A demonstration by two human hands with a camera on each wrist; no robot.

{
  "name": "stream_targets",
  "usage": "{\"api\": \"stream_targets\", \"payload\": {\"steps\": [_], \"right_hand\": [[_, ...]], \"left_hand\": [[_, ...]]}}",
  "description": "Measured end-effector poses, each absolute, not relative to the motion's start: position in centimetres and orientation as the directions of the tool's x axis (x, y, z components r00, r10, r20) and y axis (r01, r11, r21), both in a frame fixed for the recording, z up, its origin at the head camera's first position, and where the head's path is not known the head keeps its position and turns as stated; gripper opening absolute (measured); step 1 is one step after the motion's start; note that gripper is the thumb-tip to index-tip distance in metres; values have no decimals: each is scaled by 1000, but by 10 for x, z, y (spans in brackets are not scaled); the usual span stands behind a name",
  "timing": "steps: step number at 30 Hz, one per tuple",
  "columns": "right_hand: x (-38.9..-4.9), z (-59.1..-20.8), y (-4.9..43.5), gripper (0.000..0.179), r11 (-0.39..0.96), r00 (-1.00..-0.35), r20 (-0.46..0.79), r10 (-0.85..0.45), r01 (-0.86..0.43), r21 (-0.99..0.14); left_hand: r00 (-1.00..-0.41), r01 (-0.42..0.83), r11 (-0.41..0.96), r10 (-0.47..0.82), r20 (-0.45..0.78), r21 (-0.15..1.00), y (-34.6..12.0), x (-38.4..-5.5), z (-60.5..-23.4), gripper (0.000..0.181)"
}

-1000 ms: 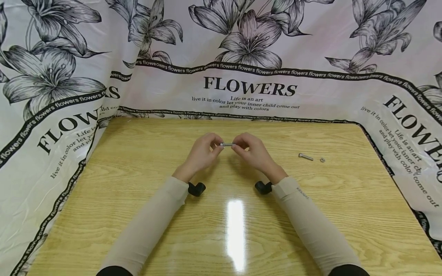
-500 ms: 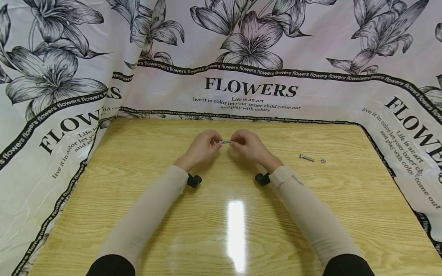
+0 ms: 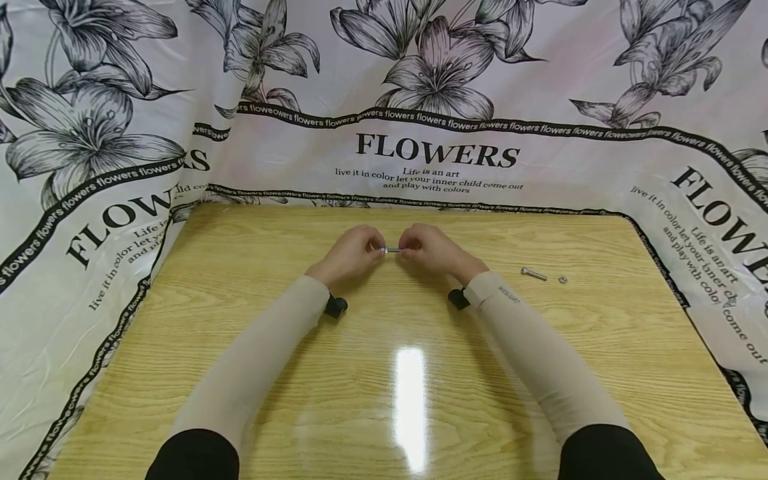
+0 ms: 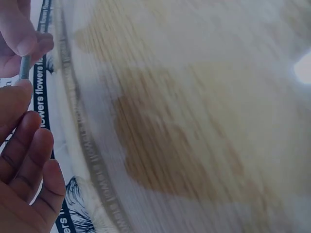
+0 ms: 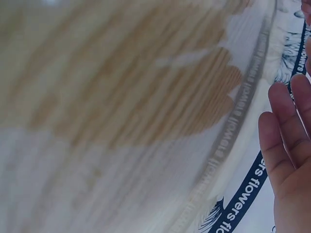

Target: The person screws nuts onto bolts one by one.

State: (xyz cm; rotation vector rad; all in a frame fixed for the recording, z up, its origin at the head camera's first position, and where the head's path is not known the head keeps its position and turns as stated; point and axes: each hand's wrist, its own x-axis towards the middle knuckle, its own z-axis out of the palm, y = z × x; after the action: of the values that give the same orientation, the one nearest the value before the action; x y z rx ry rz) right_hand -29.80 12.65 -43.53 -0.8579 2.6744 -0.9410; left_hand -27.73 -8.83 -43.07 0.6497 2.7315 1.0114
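Observation:
A small silver bolt lies level between both hands above the far middle of the table in the head view. My left hand pinches its left end, where a wider shiny part shows at the fingertips. Thumb and fingers of my right hand grip the opposite end. In the left wrist view, a short stretch of threaded shank shows between the two thumbs. The other fingers of the left hand curve loosely below it. The right wrist view has only the right hand's outer fingers; the bolt is out of frame there.
A second bolt lies on the wood-grain table to the right, with a nut beside it. A flower-printed cloth rises along the back and sides. Black wrist cameras sit under both cuffs.
Both forearms have moved slightly forward. The fingertips have come a little closer together, so less of the bolt shows between them. The bolt and nut on the table have stayed put.

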Motion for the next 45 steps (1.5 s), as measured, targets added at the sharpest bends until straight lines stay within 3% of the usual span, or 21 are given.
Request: {"api": "stream_targets", "payload": {"steps": [23, 45], "right_hand": [[-310, -441, 118, 4, 700, -792, -95, -603, -468, -539], [-309, -444, 117, 7, 720, -795, -103, -598, -476, -505]], "left_hand": [[-889, 342, 727, 455, -45, 596, -86, -289, -444, 3], [-888, 353, 743, 457, -44, 569, -87, -289, -446, 8]]}}
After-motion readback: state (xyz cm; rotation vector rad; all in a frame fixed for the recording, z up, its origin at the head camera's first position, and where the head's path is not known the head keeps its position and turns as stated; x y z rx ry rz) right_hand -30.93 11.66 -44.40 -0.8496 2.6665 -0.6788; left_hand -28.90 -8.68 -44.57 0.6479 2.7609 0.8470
